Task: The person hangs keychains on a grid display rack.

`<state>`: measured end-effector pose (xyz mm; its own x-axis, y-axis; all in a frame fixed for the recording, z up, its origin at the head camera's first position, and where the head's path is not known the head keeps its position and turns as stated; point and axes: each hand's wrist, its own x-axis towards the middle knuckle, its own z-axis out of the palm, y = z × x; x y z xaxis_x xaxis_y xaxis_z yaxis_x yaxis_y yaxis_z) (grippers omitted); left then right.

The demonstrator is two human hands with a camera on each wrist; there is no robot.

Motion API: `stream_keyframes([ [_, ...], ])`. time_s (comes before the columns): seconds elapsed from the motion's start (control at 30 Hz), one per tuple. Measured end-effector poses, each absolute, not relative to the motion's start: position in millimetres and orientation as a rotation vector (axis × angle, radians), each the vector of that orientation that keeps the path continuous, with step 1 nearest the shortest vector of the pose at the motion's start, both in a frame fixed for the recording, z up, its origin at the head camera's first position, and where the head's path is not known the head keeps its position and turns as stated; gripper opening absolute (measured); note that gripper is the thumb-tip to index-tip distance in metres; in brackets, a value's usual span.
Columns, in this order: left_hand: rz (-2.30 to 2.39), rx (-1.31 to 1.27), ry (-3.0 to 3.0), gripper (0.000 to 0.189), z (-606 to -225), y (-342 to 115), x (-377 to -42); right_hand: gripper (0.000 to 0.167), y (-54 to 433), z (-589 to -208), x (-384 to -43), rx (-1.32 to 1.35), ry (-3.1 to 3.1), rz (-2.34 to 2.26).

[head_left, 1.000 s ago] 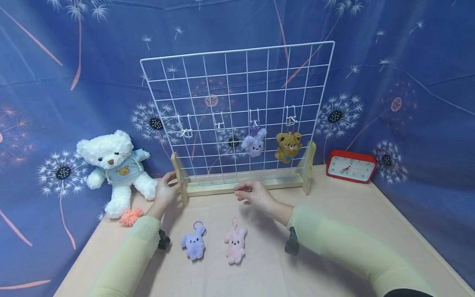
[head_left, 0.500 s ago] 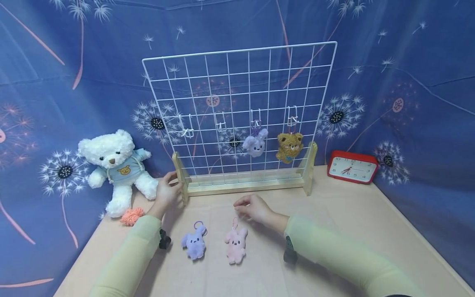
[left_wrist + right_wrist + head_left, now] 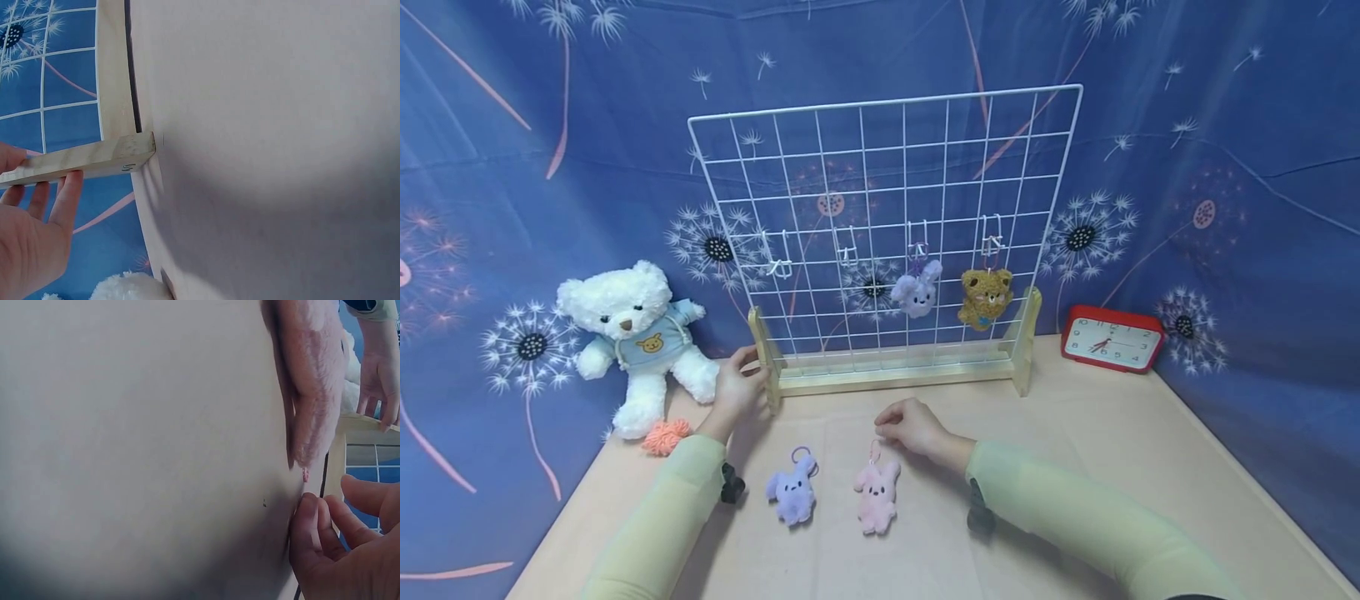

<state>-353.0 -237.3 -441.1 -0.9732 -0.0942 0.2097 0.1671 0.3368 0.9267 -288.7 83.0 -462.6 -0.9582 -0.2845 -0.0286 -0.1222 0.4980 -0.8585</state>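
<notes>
Lying on pale tabletop [image 3: 940, 558], blue dandelion-print cloth [image 3: 880, 50] behind: pink plush [image 3: 877, 497].

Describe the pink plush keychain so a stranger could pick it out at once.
Find the white wire grid on its wooden stand. On the table before it, by the right hand, lies the pink plush keychain. Unlike the lilac plush beside it, it is pink.

We see a pink rabbit [image 3: 876, 498], a lilac rabbit [image 3: 793, 495], another hanging lilac rabbit [image 3: 917, 295], a brown bear [image 3: 983, 300], a white grid [image 3: 861, 104], a pale wooden stand [image 3: 895, 382], a red clock [image 3: 1112, 315], an orange pompom [image 3: 666, 437] and a blue backdrop [image 3: 880, 42] patterned with white and pink dandelions.
</notes>
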Motion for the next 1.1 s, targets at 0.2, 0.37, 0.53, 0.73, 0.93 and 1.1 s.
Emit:
stream_keyframes([
  [0.2, -1.671, -0.074, -2.373, 0.048, -440.3, -238.6, -352.9, 0.011, 80.8, -460.7, -289.5, -0.377, 2.639, -1.378],
  [0.37, -1.693, -0.087, -2.348, 0.048, -440.4, -238.4, -354.2, 0.009, 77.8, -461.1, -289.9, -0.424, 2.726, -1.270],
  [0.53, -1.697, -0.097, -2.339, 0.048, -441.1, -236.7, -354.3, 0.010, 73.8, -462.4, -287.7, -0.403, 2.783, -1.182],
  [0.73, -1.703, -0.088, -2.343, 0.048, -441.9, -236.2, -353.9, 0.014, 69.2, -465.6, -286.6, -0.386, 2.840, -1.105],
  [0.93, -1.720, -0.085, -2.338, 0.049, -442.2, -237.6, -355.1, 0.014, 66.5, -470.1, -287.4, -0.369, 2.889, -1.022],
  [1.1, -1.710, -0.091, -2.343, 0.048, -442.0, -238.0, -355.6, 0.014, 64.3, -473.2, -288.0, -0.366, 2.894, -0.986],
])
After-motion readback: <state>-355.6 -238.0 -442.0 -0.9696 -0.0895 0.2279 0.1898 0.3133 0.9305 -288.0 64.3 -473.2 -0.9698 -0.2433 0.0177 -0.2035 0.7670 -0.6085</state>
